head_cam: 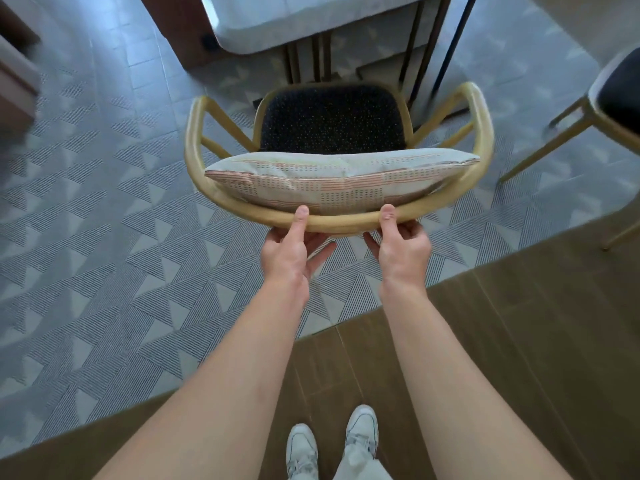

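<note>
At the rug's point(104, 209) edge — armchair point(332, 119) stands directly ahead, its back toward me, seat pointing away at the white-topped table point(277, 22). Left hand point(287, 251) and right hand point(401, 247) both grip the curved back rail point(343, 226) either side of its middle: thumbs on top, fingers point(320, 252) curled beneath. Rail's long axis runs left to right across my reach; hands equally near. Striped cushion point(339, 178) leans inside the rail, touching it. Judgement: a straight push forward comes next — uneven pressure would yaw the chair.

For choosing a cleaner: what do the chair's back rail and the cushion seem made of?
The back rail looks like wood or metal painted tan, slight sheen: bent, no grain. The cushion is woven fabric, matte: printed dashes, seam, soft bulge.
</note>
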Tool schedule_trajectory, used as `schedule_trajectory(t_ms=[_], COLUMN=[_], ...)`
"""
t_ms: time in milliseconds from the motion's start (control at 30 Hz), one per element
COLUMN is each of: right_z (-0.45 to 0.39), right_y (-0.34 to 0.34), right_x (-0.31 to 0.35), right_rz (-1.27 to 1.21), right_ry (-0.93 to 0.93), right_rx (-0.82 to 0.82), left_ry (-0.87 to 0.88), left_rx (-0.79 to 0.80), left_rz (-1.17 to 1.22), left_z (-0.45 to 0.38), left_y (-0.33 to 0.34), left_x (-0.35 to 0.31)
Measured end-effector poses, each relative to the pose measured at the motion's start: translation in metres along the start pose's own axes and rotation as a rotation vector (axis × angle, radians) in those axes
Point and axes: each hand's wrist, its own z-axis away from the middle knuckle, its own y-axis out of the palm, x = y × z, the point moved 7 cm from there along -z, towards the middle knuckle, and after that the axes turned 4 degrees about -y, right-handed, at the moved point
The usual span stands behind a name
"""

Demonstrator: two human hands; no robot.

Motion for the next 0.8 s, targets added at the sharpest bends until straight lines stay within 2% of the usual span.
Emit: schedule_trajectory(t_ms=[267,533,800], right_z=[-0.042,-0.048,-0.090], right_y=[0.042,0.045,0.035], right_x=[0.026,0.026,0.058], right_rz=[-0.020,-0.027,0.007], right_ry=[0.006,0.006,0.020], right_rx=[-0.046,-0.094,-0.141], left_ry=[0.022,-0.029,-0.073], left_rx=[0.006,0.014,0.033], left_rz=[0.008,0.069,0.066], left_z=[-0.033,-0.037,-0.040], left_y=[0.041,0.050,0.103], left_x=[-0.037,-0.038,-0.041])
